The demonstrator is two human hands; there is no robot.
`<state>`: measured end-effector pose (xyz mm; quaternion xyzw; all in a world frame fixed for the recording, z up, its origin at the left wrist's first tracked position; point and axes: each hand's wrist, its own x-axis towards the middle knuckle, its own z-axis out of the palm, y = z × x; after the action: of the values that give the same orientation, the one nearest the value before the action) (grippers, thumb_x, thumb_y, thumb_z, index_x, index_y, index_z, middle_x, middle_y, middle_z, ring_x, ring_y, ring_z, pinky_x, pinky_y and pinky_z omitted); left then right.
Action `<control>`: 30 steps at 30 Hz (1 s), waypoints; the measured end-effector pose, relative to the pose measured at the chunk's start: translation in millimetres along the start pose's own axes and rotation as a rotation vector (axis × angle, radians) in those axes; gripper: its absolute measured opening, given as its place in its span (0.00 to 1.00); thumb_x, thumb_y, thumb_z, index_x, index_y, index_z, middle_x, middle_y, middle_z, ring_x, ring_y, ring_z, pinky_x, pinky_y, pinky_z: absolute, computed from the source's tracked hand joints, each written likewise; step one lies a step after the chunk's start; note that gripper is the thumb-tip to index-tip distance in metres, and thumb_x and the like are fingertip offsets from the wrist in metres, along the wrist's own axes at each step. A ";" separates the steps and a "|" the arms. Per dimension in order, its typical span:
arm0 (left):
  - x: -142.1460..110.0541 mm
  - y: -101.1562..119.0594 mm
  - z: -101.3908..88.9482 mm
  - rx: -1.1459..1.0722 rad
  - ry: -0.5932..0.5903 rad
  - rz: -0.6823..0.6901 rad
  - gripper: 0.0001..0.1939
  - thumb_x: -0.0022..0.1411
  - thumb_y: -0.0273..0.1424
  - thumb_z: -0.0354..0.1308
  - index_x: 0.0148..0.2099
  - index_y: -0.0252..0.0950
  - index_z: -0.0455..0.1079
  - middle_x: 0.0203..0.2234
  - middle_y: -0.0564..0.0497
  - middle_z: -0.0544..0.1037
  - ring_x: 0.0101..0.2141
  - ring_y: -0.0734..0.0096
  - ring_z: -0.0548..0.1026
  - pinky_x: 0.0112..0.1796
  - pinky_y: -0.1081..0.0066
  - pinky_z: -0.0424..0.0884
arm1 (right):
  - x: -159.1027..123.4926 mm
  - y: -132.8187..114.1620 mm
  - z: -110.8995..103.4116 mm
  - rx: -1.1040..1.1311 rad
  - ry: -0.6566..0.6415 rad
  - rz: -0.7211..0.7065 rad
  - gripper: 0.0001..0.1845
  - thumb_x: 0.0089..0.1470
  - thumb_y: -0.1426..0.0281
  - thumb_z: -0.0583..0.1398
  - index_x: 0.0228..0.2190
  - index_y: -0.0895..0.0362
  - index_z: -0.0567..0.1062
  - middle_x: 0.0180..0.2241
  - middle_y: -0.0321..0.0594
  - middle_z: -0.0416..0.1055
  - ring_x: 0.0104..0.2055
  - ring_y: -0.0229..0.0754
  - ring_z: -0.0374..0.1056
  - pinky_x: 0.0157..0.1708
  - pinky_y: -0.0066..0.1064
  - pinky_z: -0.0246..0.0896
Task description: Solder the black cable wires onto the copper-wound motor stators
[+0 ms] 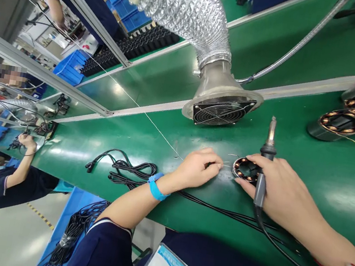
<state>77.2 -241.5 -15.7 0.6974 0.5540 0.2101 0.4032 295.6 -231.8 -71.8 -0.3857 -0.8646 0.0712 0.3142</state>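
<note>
My right hand [285,189] is closed around two things. Its thumb and index finger grip the rim of a motor stator [236,166], a ring with copper windings, lying on its side on the bench. A soldering iron [261,183] rests across the same hand, its metal tip pointing up and away from the stator. My left hand [201,166] pinches thin solder wire [152,122], which runs down from the upper left. A short end sticks out past the fingertips toward the stator. The fingers partly hide the stator's far side.
A fan hood [223,104] on a silver duct hangs above the green bench [132,137]. Several stators [339,123] stand at right. Coiled black cables [133,171] lie left of my arm; a blue bin [72,224] holds more. Co-workers sit further left.
</note>
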 end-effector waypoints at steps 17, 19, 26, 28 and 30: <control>2.7 2.8 11.8 -0.573 -0.177 -0.282 0.07 0.63 0.24 0.60 0.31 0.32 0.72 0.28 0.54 0.75 0.32 0.77 0.71 0.41 0.73 0.68 | 0.2 -1.9 -4.5 -0.002 -0.059 0.102 0.31 0.67 0.45 0.47 0.47 0.60 0.71 0.36 0.51 0.73 0.36 0.53 0.66 0.33 0.40 0.60; 3.4 6.7 11.2 -0.603 -0.276 -0.225 0.06 0.63 0.24 0.61 0.31 0.32 0.73 0.30 0.52 0.77 0.35 0.76 0.73 0.45 0.72 0.70 | -0.6 1.7 -3.1 0.019 -0.097 0.125 0.33 0.66 0.44 0.46 0.45 0.60 0.73 0.35 0.52 0.73 0.35 0.53 0.66 0.32 0.41 0.58; -19.1 12.9 11.6 -0.048 -0.362 -0.134 0.10 0.67 0.34 0.59 0.47 0.34 0.72 0.38 0.49 0.77 0.38 0.68 0.75 0.43 0.69 0.71 | 0.6 20.6 -12.1 0.093 -0.121 0.099 0.37 0.65 0.42 0.48 0.56 0.60 0.69 0.41 0.54 0.73 0.41 0.54 0.70 0.37 0.44 0.66; -29.3 15.7 20.0 0.222 -0.476 -0.052 0.12 0.67 0.36 0.60 0.49 0.36 0.72 0.44 0.46 0.77 0.41 0.64 0.76 0.41 0.67 0.71 | 2.3 22.6 -22.2 0.234 -0.115 0.086 0.37 0.64 0.43 0.52 0.60 0.57 0.64 0.50 0.53 0.72 0.49 0.53 0.71 0.46 0.43 0.68; -37.0 19.0 30.7 0.398 -0.559 0.016 0.12 0.68 0.36 0.58 0.50 0.36 0.72 0.50 0.43 0.75 0.42 0.61 0.77 0.39 0.67 0.72 | 4.1 22.7 -34.1 0.345 -0.077 0.138 0.36 0.62 0.44 0.56 0.61 0.52 0.61 0.56 0.49 0.70 0.55 0.50 0.70 0.53 0.41 0.67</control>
<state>100.3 -287.6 -12.9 0.7973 0.4467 -0.0980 0.3939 328.0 -217.2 -51.0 -0.3814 -0.8224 0.2546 0.3369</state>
